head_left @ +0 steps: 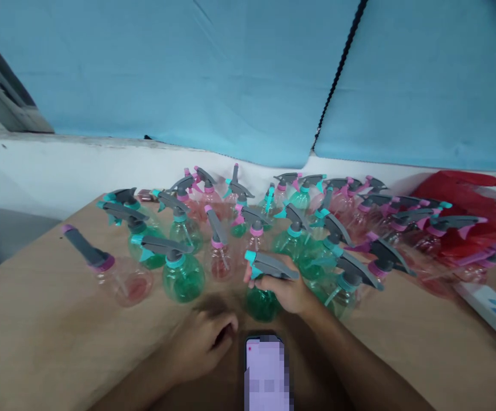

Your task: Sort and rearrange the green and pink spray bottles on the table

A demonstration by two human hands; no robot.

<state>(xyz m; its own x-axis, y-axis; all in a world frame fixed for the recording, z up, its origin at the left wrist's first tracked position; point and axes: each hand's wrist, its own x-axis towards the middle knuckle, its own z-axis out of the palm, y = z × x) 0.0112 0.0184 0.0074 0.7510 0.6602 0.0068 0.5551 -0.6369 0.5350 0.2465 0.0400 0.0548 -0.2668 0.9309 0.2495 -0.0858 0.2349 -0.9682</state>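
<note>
My right hand [289, 286] is wrapped round the neck of a green spray bottle [261, 305], just under its grey and turquoise trigger head. This bottle stands upright at the front middle of the table. Loosely curled, my left hand [202, 339] rests on the table to the left of it, and I see nothing in its fingers. Nearest to my left hand is another green spray bottle [184, 279] with a turquoise collar. A clear pinkish spray bottle [220, 261] with a pink collar stands behind, between the two.
Several more spray bottles, green and pink, crowd the wooden table [55, 308] towards the wall. A phone [267, 371] is in front of me. Red plastic [474, 211] and a white box [494, 314] lie at right. Blue sheeting [166, 68] covers the wall.
</note>
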